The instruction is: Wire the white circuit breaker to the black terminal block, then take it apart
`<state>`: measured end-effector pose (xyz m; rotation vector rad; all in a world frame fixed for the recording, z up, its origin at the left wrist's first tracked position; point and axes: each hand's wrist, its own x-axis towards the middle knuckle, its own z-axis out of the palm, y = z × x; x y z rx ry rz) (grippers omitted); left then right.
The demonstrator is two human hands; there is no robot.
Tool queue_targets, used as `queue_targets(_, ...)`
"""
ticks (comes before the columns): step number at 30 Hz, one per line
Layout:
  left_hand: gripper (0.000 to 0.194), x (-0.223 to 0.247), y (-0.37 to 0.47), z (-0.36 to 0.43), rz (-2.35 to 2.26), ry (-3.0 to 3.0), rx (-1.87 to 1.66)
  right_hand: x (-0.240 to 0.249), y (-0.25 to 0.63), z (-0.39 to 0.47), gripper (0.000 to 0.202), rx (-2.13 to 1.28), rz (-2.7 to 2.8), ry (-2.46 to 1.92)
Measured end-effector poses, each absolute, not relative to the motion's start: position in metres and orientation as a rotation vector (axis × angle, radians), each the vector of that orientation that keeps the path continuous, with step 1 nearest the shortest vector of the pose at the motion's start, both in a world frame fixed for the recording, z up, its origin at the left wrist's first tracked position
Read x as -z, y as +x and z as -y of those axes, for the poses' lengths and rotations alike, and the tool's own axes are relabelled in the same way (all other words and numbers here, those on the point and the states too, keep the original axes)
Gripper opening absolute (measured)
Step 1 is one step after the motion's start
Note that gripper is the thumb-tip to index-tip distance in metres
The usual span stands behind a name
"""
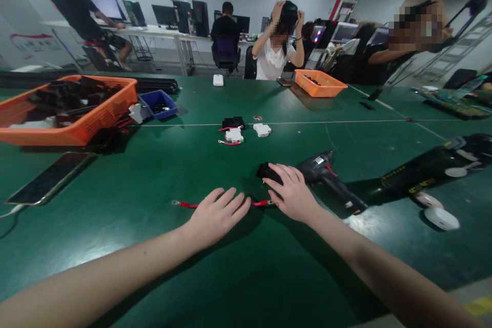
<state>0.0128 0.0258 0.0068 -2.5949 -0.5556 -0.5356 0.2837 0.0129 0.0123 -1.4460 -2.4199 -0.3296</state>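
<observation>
My left hand lies palm down over the middle of a red cable, its fingers a little apart and its thumb hidden. The cable's metal ring ends show on both sides of that hand, the right one close to my right thumb. My right hand has its fingers around a small black block, gripping it at the tabletop. Just beyond, a black power screwdriver lies on its side. White modules with short red cables and a black block sit farther up the table.
On the green table are a large orange basket of black parts, a blue bin, a phone, a smaller orange basket, a black cylinder and a white lid. Several people are across the room.
</observation>
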Motion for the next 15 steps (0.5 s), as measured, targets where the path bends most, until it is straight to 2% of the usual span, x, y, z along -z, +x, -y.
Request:
queue_targets(7,0.03,-0.007,0.013,-0.028,0.55,-2.631,0.561,-0.013,0.293,-0.008,0.015,0.258,2.396,-1.445)
queue_targets(12,0.031,-0.009,0.014,-0.029,0.546,-2.643,0.575,-0.014,0.295,-0.008,0.021,0.239,2.392,-1.445)
queue_targets(15,0.034,-0.009,0.016,-0.029,0.563,-2.658,0.552,-0.015,0.295,-0.008,0.017,0.215,2.408,-1.429)
